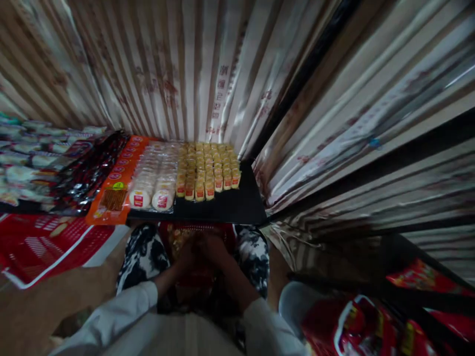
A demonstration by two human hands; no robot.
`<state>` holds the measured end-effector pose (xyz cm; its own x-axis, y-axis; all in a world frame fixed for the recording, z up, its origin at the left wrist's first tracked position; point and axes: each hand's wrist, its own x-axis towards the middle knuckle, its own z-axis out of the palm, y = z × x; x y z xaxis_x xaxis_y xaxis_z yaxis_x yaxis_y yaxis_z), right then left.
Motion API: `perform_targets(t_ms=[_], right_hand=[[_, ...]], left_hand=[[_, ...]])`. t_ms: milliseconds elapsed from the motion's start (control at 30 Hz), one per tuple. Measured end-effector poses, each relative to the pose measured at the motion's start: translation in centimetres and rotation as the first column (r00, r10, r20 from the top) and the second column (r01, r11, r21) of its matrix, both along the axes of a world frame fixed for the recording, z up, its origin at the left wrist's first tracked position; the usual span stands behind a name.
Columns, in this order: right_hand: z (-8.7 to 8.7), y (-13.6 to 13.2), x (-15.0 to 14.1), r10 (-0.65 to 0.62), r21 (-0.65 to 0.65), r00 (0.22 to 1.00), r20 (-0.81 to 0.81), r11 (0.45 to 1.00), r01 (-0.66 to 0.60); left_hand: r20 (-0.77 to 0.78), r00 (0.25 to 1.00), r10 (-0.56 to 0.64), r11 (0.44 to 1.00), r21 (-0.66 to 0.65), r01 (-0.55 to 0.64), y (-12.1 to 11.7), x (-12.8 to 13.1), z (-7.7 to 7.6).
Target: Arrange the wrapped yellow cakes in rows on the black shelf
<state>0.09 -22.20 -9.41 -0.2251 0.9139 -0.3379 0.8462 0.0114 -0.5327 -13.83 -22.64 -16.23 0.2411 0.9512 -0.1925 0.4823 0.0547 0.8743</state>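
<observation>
My left hand and my right hand are close together over a red basket between my knees. Yellowish wrapped pieces lie in the basket beside my left hand. It is too dark to make out my fingers or whether they hold anything. Just beyond, on a black shelf, stand rows of small yellow wrapped snacks. To their left are two rows of round white wrapped cakes.
Left along the shelf lie an orange snack packet, dark shiny packets and many white packets. Another red basket sits below left. Red bags are at the lower right. Striped sheeting walls the back and right.
</observation>
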Motion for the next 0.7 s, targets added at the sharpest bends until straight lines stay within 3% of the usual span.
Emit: perform_targets(t_ms=[167, 333, 500, 600, 700], right_hand=[[2.3, -0.2, 1.3, -0.162, 0.203, 0.960, -0.227, 0.956, 0.210], [2.9, -0.4, 1.6, -0.392, 0.007, 0.747, -0.537, 0.884, 0.468], [3.5, 0.0, 1.6, -0.406, -0.069, 0.555, -0.726, 0.846, 0.528], [4.2, 0.6, 2.0, -0.412, -0.059, 0.527, -0.743, 0.825, 0.561], [4.8, 1.7, 3.1, -0.405, -0.004, 0.536, -0.741, 0.801, 0.599]], left_hand=[[0.122, 0.987, 0.105, 0.990, -0.106, -0.092, 0.1, 0.0, 3.1], [0.278, 0.933, 0.229, 0.965, -0.191, -0.180, 0.4, 1.2, 6.9], [0.464, 0.834, 0.299, 0.932, -0.330, -0.151, 1.6, 3.3, 9.4], [0.484, 0.835, 0.262, 0.946, -0.301, -0.123, 2.7, 4.5, 10.0], [0.420, 0.882, 0.214, 0.963, -0.242, -0.118, 3.8, 5.5, 10.3]])
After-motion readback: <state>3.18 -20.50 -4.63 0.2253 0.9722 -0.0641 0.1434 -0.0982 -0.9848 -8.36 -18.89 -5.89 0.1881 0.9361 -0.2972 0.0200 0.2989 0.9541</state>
